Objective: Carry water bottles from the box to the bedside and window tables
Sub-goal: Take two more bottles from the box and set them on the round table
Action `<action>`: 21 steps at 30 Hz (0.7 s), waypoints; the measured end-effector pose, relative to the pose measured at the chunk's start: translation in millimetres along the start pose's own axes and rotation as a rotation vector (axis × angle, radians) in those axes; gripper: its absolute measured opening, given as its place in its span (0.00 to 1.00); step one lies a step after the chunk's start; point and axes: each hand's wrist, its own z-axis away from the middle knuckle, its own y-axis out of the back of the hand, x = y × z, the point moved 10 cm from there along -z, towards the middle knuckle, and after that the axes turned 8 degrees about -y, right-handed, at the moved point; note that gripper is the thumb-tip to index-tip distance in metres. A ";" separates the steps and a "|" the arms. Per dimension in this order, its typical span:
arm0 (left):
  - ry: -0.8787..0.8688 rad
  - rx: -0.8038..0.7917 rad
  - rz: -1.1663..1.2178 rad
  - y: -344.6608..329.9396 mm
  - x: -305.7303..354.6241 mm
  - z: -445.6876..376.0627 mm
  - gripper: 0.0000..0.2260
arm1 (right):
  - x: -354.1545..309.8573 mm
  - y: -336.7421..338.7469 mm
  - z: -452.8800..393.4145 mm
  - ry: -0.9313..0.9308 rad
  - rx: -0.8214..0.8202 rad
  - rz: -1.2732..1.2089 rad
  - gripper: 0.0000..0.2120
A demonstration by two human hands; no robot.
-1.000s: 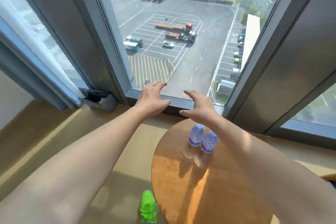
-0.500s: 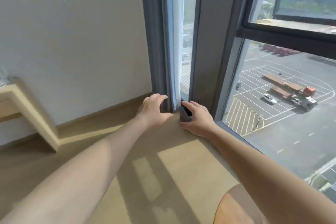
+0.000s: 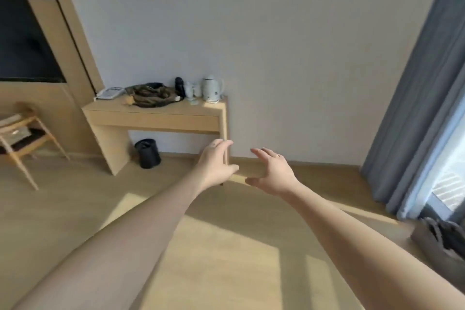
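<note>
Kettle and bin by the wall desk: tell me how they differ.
The kettle is white and stands on top of the desk at its right end; the bin is black and sits on the floor under the desk. The kettle has a handle and spout; the bin is a plain open tub. Both stand upright near the wall.

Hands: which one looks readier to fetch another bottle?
Neither clearly. The left hand and right hand are both empty, open and stretched forward side by side. No bottle or box shows, so there is nothing to favour either.
</note>
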 end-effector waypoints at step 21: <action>0.743 0.396 -0.119 282.4 -497.0 126.6 0.33 | -516.2 -324.1 -181.6 0.697 -0.454 0.001 0.43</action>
